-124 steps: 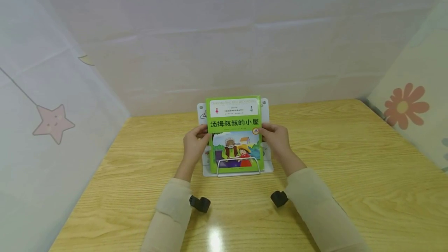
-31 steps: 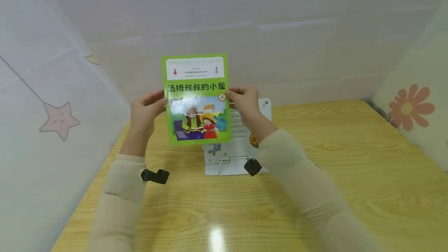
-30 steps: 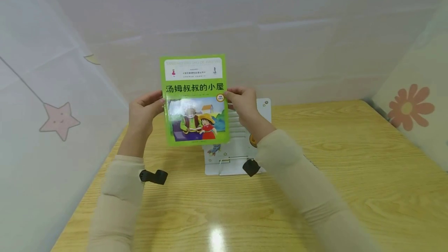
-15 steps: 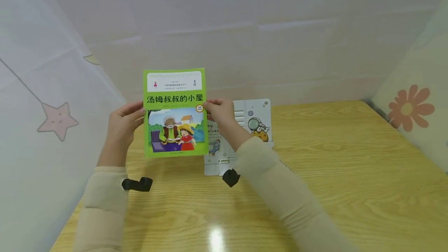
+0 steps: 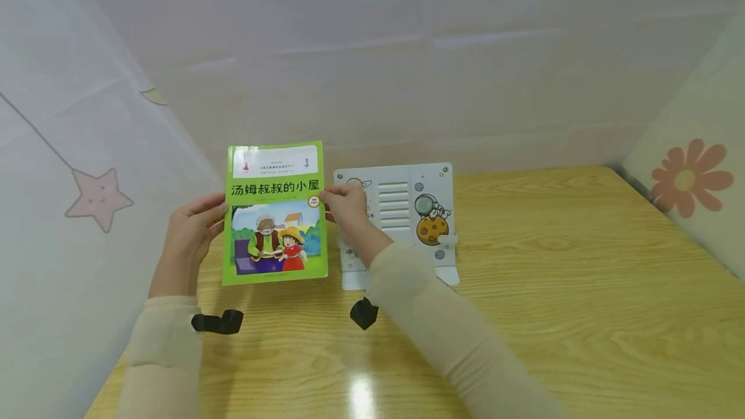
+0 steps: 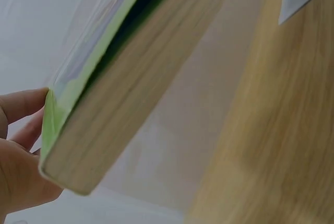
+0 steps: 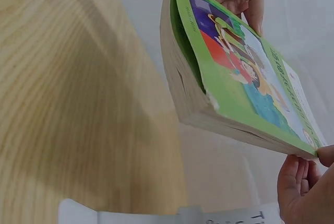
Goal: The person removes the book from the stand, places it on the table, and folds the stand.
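Observation:
A thick green-covered book (image 5: 276,212) is held upright above the left part of the table, its illustrated front towards me. My left hand (image 5: 192,231) grips its left edge, thumb at the cover side. At the right edge my right hand (image 5: 349,209) pinches it between thumb and fingers. In the right wrist view the book (image 7: 245,78) shows its page block, and its lower edge hangs clear of the table. Just right of it stands a white book stand (image 5: 396,251) printed with an astronaut, partly hidden by my right hand and forearm.
The wooden table (image 5: 553,264) runs on to the right of the stand. Pale cloth walls (image 5: 407,102) close it in at the back and sides, with a star on the left and a flower on the right. A black wrist camera (image 5: 363,313) sits by my right sleeve.
The book has been lifted out of the stand with both hands and carried left. In the last second it has come lower and further left, and the stand's face shows more.

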Demonstrator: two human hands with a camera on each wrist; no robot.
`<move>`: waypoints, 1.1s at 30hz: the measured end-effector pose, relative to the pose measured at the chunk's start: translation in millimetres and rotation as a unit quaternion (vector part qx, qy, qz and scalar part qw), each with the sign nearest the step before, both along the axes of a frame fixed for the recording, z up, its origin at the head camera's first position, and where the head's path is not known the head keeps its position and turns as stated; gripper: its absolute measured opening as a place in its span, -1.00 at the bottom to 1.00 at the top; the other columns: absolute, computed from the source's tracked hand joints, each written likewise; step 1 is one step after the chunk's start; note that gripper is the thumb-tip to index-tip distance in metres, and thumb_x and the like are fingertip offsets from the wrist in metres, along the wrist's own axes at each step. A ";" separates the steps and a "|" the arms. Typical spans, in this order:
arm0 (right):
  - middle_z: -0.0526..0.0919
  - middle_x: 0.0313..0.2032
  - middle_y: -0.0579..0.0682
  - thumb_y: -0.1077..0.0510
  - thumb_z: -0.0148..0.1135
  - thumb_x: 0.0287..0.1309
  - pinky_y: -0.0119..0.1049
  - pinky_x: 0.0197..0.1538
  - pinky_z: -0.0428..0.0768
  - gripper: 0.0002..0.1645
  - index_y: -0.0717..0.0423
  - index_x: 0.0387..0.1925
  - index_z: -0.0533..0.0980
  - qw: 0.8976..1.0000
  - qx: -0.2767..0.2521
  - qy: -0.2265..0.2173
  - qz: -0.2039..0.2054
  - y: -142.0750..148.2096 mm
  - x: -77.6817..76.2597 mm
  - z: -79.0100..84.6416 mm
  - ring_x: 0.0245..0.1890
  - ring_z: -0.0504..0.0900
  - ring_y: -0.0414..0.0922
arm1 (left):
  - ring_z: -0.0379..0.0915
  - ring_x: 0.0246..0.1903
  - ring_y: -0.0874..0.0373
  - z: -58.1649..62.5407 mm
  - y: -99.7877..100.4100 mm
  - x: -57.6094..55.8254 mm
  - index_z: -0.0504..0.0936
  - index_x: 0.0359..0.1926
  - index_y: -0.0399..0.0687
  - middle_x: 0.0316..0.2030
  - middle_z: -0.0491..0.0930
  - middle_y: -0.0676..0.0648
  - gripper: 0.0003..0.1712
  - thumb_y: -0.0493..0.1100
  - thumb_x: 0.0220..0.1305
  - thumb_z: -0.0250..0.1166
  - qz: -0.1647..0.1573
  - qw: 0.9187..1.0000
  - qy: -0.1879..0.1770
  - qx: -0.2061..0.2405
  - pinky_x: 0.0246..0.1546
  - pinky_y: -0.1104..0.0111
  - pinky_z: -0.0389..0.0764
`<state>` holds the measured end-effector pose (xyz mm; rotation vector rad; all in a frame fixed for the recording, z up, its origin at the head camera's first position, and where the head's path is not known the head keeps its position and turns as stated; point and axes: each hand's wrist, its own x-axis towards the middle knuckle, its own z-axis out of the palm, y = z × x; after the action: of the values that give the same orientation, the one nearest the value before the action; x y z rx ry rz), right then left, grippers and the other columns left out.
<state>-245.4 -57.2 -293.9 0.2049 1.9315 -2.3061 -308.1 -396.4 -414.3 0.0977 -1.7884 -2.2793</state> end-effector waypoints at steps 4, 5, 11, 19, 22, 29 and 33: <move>0.55 -0.40 0.03 0.23 0.14 0.04 -0.35 -0.32 0.53 -0.85 0.22 -0.32 0.50 1.000 0.009 -0.007 -0.012 -12.7 -8.2 -20.7 -0.40 0.52 -0.14 | 0.40 -0.10 -0.03 -4.6 -0.3 11.1 0.52 -0.02 -0.12 -0.05 0.46 -0.15 -0.48 -0.26 -0.12 0.36 0.006 1.000 -0.007 0.001 -0.21 0.27 0.49; 0.55 -0.40 0.02 0.23 0.14 0.04 -0.35 -0.32 0.53 -0.85 0.22 -0.32 0.50 1.000 0.010 -0.010 -0.014 -15.0 -7.9 -22.9 -0.39 0.52 -0.14 | 0.42 -0.12 -0.01 7.5 10.8 24.4 0.53 -0.04 -0.14 -0.07 0.47 -0.15 -0.54 -0.29 -0.07 0.33 -0.006 1.000 -0.016 0.020 -0.22 0.29 0.50; 0.54 -0.38 0.01 0.25 0.16 0.01 -0.38 -0.31 0.52 -0.80 0.24 -0.27 0.50 1.000 0.008 -0.030 -0.006 -18.4 4.2 -23.7 -0.34 0.52 -0.13 | 0.48 -0.26 0.10 52.2 50.8 72.2 0.59 -0.17 -0.18 -0.24 0.56 -0.09 -0.71 -0.40 0.02 0.21 -0.030 0.995 -0.078 0.059 -0.25 0.33 0.51; 0.53 -0.36 0.02 0.32 0.15 -0.05 -0.35 -0.27 0.51 -0.76 0.26 -0.24 0.49 0.999 0.001 -0.045 -0.010 -22.6 9.0 -36.7 -0.34 0.50 -0.13 | 0.51 -0.41 0.16 68.6 76.8 97.8 0.65 -0.38 -0.11 -0.40 0.59 -0.04 -0.81 -0.43 0.03 0.18 -0.040 0.994 -0.079 0.062 -0.39 0.41 0.54; 0.53 -0.35 0.03 0.36 0.14 -0.08 -0.36 -0.26 0.51 -0.72 0.27 -0.22 0.48 0.999 -0.001 -0.046 -0.005 -24.1 9.1 -42.7 -0.34 0.50 -0.13 | 0.51 -0.42 0.18 72.7 84.1 103.6 0.65 -0.41 -0.09 -0.42 0.59 -0.01 -0.77 -0.45 0.07 0.14 -0.037 0.994 -0.091 0.055 -0.39 0.43 0.53; 0.54 -0.37 0.01 0.39 0.11 -0.09 -0.34 -0.26 0.51 -0.70 0.27 -0.22 0.50 0.999 0.024 -0.021 -0.002 -30.8 13.6 -52.6 -0.36 0.50 -0.14 | 0.51 -0.44 0.22 62.1 79.9 102.3 0.65 -0.46 0.00 -0.45 0.60 0.01 -0.69 -0.44 0.13 0.06 -0.054 0.990 -0.120 0.042 -0.40 0.45 0.53; 0.54 -0.39 -0.03 0.40 0.11 -0.12 -0.37 -0.27 0.49 -0.71 0.24 -0.25 0.52 0.998 0.055 -0.010 0.001 -34.5 18.1 -56.2 -0.34 0.49 -0.15 | 0.51 -0.46 0.25 56.3 76.4 102.2 0.65 -0.50 0.04 -0.48 0.60 0.04 -0.64 -0.45 0.14 0.03 -0.051 0.989 -0.135 0.041 -0.42 0.47 0.52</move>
<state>-227.3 -91.7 -350.1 0.2375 2.0496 -2.1897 -205.9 -320.0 -358.0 0.3540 -1.8650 -2.5147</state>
